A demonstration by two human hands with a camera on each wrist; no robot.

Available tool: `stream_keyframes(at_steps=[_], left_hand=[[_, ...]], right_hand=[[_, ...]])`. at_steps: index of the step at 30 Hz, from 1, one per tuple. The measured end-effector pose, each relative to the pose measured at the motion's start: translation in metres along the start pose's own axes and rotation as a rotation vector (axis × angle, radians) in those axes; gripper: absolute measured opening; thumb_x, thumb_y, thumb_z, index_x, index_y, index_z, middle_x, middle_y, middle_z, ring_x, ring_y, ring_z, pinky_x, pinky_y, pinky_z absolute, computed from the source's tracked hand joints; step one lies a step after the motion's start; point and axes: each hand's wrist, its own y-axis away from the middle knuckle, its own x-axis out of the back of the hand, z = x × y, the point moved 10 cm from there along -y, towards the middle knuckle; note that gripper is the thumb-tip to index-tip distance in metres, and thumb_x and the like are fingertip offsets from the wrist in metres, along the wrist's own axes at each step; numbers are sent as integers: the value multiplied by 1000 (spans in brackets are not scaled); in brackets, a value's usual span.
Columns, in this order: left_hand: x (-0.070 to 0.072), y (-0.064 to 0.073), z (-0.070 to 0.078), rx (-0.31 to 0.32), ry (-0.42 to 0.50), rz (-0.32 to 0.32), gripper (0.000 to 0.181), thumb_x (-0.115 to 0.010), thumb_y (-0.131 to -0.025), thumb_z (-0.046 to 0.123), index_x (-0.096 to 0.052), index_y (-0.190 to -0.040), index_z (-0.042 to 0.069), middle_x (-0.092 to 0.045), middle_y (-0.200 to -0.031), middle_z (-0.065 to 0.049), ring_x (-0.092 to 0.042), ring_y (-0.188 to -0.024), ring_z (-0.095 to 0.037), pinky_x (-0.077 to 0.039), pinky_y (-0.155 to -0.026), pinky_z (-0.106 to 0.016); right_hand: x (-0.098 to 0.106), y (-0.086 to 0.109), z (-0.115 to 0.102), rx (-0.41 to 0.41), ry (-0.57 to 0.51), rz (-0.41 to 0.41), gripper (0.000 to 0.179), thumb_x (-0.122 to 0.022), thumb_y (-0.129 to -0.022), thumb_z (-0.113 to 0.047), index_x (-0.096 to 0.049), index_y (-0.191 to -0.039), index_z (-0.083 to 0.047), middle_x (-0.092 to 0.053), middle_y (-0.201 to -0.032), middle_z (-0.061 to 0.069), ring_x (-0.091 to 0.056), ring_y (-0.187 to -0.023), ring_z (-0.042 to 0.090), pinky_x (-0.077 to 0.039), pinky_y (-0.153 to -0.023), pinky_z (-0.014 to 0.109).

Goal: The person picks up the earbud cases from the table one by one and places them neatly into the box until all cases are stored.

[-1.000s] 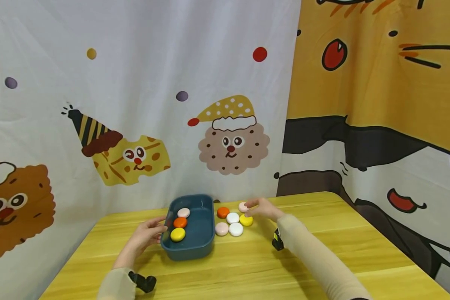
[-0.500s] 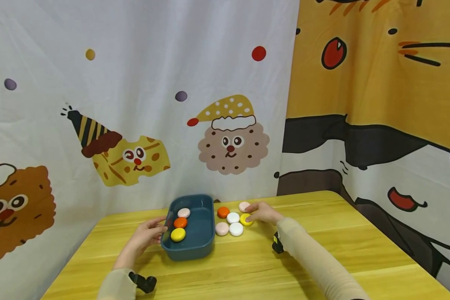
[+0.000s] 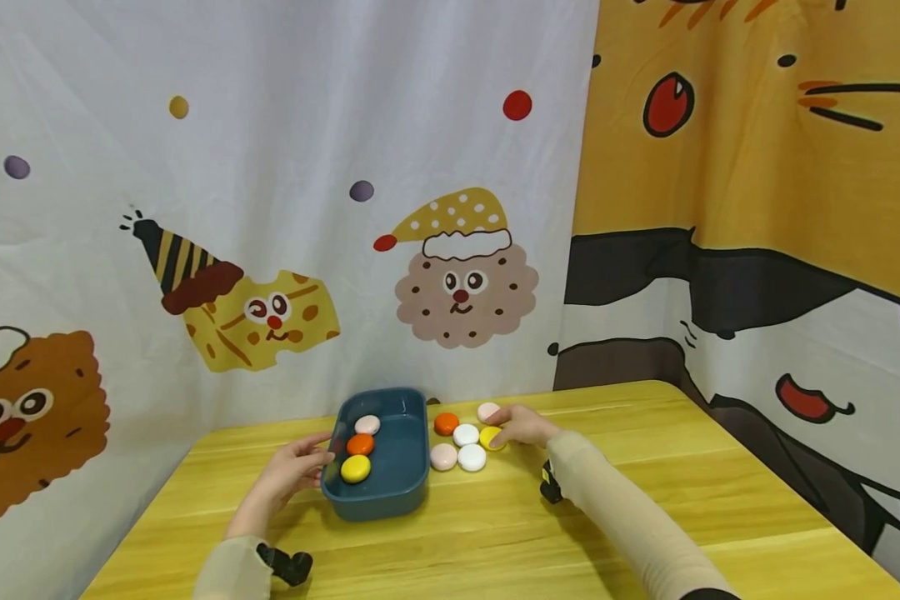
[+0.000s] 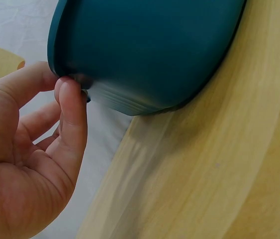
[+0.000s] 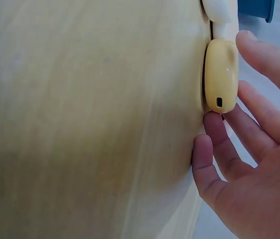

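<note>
your left hand [image 3: 288,471] pinching the left edge of the blue tray [image 3: 378,506], three discs [image 3: 360,445] inside the tray, your right hand [image 3: 525,425] loosely spread at the yellow disc [image 5: 221,74] right of the tray (two white discs [image 3: 472,457] lie nearer it)

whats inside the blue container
Along the left side of the blue container, back to front: a pale pink disc, an orange disc and a yellow disc. The floor beneath them is covered and cannot be seen.

Yellow disc [image 5: 221,74], teal tray [image 4: 144,50] (wood-grain-patterned yellow table [image 3: 487,533]).
</note>
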Motion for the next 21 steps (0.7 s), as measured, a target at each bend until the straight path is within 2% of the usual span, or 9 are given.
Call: stream_keyframes(at_steps=[5, 21], left_hand=[[1, 1, 1, -4, -1, -1, 56, -64, -91, 9, -44, -142, -3, -62, -108, -20, -57, -66, -18, -53, -60, -28], [0, 1, 1, 1, -4, 10, 54, -64, -91, 7, -46, -141, -3, -62, -109, -22, -56, -66, -18, -53, -59, -28]], right_hand=[[-2, 0, -6, 39, 31, -5, 49, -80, -73, -7, -67, -119, 1, -63, -121, 14, -52, -119, 33, -37, -103, 47], [0, 0, -2, 47, 50, 19, 45, -80, -72, -4, -69, -115, 0, -66, -116, 14, -55, -116, 32, -40, -102, 47]])
